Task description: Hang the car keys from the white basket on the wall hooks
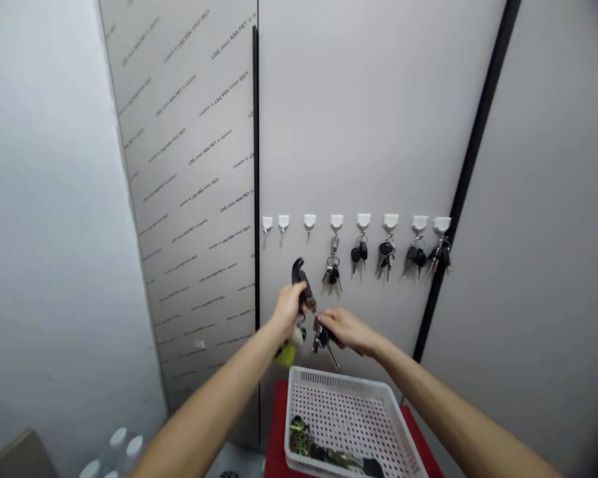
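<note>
My left hand (288,311) is closed around a bunch of keys (301,284) with a black fob sticking up and a yellow-green tag (286,355) hanging below. Facing it, my right hand (346,328) pinches the same bunch at its ring, where dark keys (323,338) dangle. Both hands are raised in front of a grey wall panel, just below a row of white hooks (336,222). The three leftmost hooks (282,222) are bare. The others each carry a key bunch (333,269).
A white perforated basket (346,411) with more keys (303,441) in its near corner rests on a red surface (276,431) below my hands. A panel covered in printed protective film (194,186) stands at left. White bottle caps (117,441) show at bottom left.
</note>
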`<state>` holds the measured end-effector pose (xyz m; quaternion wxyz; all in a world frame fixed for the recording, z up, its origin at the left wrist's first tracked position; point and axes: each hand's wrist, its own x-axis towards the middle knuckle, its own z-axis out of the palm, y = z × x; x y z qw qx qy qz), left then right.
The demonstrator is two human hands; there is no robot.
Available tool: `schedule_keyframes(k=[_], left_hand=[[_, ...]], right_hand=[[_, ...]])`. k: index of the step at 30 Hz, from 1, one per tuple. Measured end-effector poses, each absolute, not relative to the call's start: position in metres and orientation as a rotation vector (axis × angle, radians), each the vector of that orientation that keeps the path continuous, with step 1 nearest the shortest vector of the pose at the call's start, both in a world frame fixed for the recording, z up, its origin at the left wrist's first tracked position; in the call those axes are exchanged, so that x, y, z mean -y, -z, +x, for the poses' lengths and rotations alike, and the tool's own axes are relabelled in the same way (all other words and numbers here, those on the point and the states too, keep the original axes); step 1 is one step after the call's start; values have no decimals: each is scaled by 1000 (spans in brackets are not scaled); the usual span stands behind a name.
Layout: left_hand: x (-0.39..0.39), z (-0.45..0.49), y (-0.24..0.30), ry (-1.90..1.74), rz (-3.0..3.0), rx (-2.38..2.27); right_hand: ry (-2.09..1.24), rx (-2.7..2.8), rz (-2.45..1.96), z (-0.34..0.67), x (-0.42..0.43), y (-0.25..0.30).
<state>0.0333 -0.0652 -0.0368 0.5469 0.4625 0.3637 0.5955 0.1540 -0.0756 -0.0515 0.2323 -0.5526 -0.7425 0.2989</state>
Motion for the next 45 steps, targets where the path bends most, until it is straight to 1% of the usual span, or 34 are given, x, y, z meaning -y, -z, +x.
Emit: schedule_keyframes(k=[3, 5, 8, 11, 14, 16, 19, 22, 24, 26, 31, 34, 36, 38, 40, 42, 45], left_hand=[[77, 58, 94, -1380, 978, -929], [82, 71, 125, -1328, 945, -974], [81, 83, 153, -1232, 1069, -1098], [78, 87, 159, -1063, 1446, -1259], [77, 88, 155, -744, 1893, -1402], [79, 90, 151, -536, 2092, -1496], [83, 96, 145, -249, 2294, -1600], [84, 101, 143, 6, 2455, -1605], [83, 101, 143, 103, 2523, -1594], [84, 98, 144, 122, 2530, -1598], [82, 87, 136, -60, 2400, -1538], [71, 80, 112, -381, 2296, -1472], [58, 77, 87, -735, 2185, -1504], [45, 76, 59, -1111, 2037, -1586], [34, 79, 34, -1364, 1902, -1633], [25, 87, 18, -1442, 1835, -1652], [19, 103, 9, -1401, 1819, -1711]], right_hand=[[-790, 2109, -1619, 175, 88, 97], [-688, 2185, -1674, 185, 94, 122], [-485, 2288, -1797, 196, 101, 147], [-375, 2363, -1910, 200, 106, 158], [-323, 2420, -1991, 199, 108, 162], [-288, 2422, -2010, 195, 110, 163], [-213, 2428, -2021, 188, 113, 163], [-156, 2384, -2081, 182, 118, 164], [-168, 2329, -2077, 180, 122, 166], [-216, 2301, -2050, 180, 126, 170], [-339, 2332, -1965, 190, 127, 173], [-410, 2232, -1818, 205, 111, 140], [-294, 1969, -1644, 219, 96, 99], [-39, 1622, -1533, 233, 79, 55], [161, 1397, -1437, 244, 64, 19], [239, 1279, -1417, 248, 52, -4], [221, 1225, -1481, 246, 40, -14]])
